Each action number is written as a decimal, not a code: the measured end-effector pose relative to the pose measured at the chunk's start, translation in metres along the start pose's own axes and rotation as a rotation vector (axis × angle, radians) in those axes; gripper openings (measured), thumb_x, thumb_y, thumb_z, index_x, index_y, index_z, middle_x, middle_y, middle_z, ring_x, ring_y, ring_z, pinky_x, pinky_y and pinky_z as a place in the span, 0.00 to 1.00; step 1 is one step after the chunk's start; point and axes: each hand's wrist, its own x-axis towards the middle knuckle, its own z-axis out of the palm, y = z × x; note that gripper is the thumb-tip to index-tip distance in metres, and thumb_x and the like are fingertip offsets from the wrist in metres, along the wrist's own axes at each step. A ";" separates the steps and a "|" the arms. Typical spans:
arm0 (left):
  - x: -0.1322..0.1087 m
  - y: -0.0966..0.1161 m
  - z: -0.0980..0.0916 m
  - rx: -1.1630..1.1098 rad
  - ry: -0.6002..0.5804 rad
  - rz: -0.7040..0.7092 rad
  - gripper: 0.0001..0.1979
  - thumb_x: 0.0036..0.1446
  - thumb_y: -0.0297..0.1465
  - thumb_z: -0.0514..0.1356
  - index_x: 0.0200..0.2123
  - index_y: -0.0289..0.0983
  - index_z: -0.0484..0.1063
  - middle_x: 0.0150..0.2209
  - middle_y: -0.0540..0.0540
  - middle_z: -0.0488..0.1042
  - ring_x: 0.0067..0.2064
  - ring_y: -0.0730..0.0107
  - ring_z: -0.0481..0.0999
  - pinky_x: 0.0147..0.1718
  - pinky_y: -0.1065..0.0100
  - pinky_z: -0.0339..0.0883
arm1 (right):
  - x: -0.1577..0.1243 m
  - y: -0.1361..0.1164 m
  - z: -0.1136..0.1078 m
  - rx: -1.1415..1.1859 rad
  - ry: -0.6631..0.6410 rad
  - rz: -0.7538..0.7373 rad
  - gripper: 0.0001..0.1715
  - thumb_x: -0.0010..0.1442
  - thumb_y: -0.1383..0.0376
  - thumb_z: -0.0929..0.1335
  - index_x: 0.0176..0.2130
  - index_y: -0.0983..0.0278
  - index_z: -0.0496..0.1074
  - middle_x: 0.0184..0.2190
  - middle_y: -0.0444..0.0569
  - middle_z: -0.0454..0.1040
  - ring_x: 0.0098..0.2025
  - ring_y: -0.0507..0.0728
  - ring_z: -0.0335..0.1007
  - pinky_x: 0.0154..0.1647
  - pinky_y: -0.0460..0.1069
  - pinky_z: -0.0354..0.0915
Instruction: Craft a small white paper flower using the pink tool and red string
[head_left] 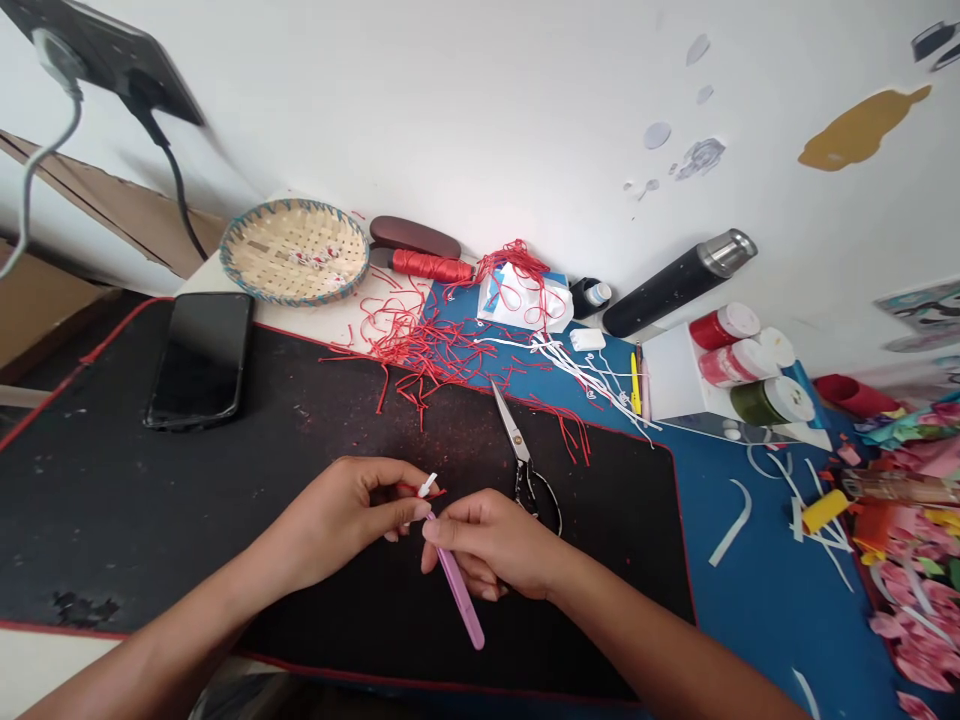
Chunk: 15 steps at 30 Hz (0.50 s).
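Note:
My left hand [349, 515] pinches a small white piece [427, 485] between thumb and fingers, and a short bit of red cord shows beside it. Close against it, my right hand [495, 545] is closed around a slim pink-handled tool [459, 595]. The tool's handle slants down toward me, and its tip is hidden at the fingers. Just beyond my right hand lies a pair of scissors [517, 440], blades pointing away, its handles partly covered by the hand. Both hands are above a black mat [330, 640] with red edging.
Loose red cord pieces [420, 350] and white cords [577, 365] lie behind the mat. A phone [202, 360] and a woven basket [296, 250] are at left. A black flask [679, 285], paint jars [739, 360] and paper strips [731, 525] are at right.

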 end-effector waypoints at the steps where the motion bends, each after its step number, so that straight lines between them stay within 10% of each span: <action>1: 0.001 0.000 0.000 -0.039 0.002 -0.010 0.10 0.56 0.39 0.70 0.36 0.39 0.85 0.30 0.48 0.82 0.28 0.68 0.76 0.28 0.71 0.72 | 0.000 0.001 0.000 -0.018 -0.002 -0.030 0.27 0.64 0.46 0.72 0.34 0.68 0.79 0.09 0.33 0.59 0.11 0.47 0.53 0.13 0.42 0.50; 8: 0.006 0.001 -0.005 -0.257 0.069 -0.036 0.16 0.51 0.40 0.75 0.37 0.35 0.84 0.28 0.47 0.82 0.25 0.71 0.74 0.27 0.70 0.70 | 0.003 0.019 0.001 -0.091 0.272 -0.283 0.33 0.64 0.40 0.69 0.43 0.67 0.79 0.16 0.37 0.67 0.14 0.48 0.59 0.14 0.42 0.54; 15: 0.008 -0.002 -0.003 -0.286 0.094 -0.043 0.17 0.48 0.40 0.76 0.37 0.34 0.84 0.27 0.47 0.80 0.25 0.71 0.74 0.26 0.70 0.70 | -0.003 0.024 0.009 -0.388 0.487 -0.586 0.18 0.62 0.57 0.75 0.49 0.62 0.78 0.23 0.37 0.68 0.20 0.48 0.61 0.23 0.44 0.61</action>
